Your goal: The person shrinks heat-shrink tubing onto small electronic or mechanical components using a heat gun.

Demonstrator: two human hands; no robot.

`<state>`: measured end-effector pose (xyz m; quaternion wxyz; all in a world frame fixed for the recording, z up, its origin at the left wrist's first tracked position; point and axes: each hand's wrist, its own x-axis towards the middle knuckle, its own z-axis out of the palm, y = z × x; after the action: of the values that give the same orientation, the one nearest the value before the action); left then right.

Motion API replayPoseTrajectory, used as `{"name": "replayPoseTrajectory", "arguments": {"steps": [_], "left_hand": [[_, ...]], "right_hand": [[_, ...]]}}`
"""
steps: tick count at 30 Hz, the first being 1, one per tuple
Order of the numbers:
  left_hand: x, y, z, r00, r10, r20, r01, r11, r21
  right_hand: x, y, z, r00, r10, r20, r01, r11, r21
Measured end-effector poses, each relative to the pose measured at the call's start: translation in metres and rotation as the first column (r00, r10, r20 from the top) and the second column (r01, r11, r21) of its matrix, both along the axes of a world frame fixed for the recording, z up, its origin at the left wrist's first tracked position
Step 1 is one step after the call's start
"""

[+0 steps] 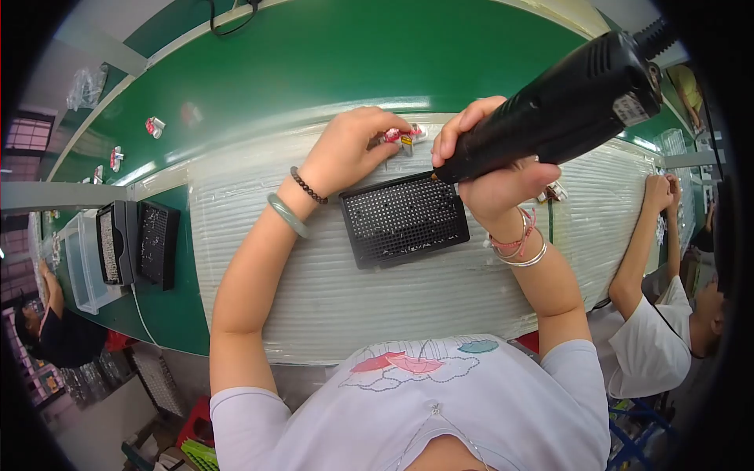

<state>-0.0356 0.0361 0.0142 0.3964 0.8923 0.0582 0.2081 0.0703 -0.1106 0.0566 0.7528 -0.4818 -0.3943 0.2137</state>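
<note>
My right hand (491, 177) is closed around a black electric screwdriver (542, 106), which slants from the upper right down to its tip. That tip hovers over the far right corner of a black screw tray (404, 218), whose grid of holes holds small silvery screws. Just beyond the tray's far left edge, my left hand (353, 149) has its thumb and fingers closed on a small red-and-white part (393, 136). The fingers partly hide that part. A few other small pieces (555, 191) show beside my right wrist, partly covered.
Ribbed translucent sheeting (290, 314) covers the green table (330, 55) under my arms. At the left stand a black screw feeder (114, 243), another black tray (157, 245) and a clear bin (78, 275). Small red-and-white parts (155, 127) lie far left. Co-workers sit on both sides.
</note>
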Motion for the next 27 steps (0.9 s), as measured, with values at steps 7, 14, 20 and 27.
{"name": "replayPoseTrajectory", "arguments": {"steps": [7, 14, 20, 27], "left_hand": [[0.0, -0.003, -0.007, 0.999, -0.03, 0.028, 0.028, 0.999, 0.039], [-0.001, -0.001, -0.011, 0.999, -0.03, 0.031, 0.028, 0.998, 0.052], [-0.002, -0.001, -0.008, 0.999, -0.038, 0.032, 0.035, 0.996, 0.077], [0.0, -0.002, -0.01, 0.997, -0.058, 0.043, 0.056, 0.997, 0.056]], "right_hand": [[0.003, 0.001, -0.009, 0.999, 0.035, 0.007, -0.035, 0.999, -0.014], [0.005, 0.003, -0.013, 0.996, 0.058, 0.062, -0.054, 0.997, -0.058], [0.005, 0.004, -0.011, 0.993, 0.105, 0.046, -0.099, 0.988, -0.115], [0.007, 0.004, 0.004, 1.0, 0.007, 0.009, -0.007, 1.0, -0.008]]}}
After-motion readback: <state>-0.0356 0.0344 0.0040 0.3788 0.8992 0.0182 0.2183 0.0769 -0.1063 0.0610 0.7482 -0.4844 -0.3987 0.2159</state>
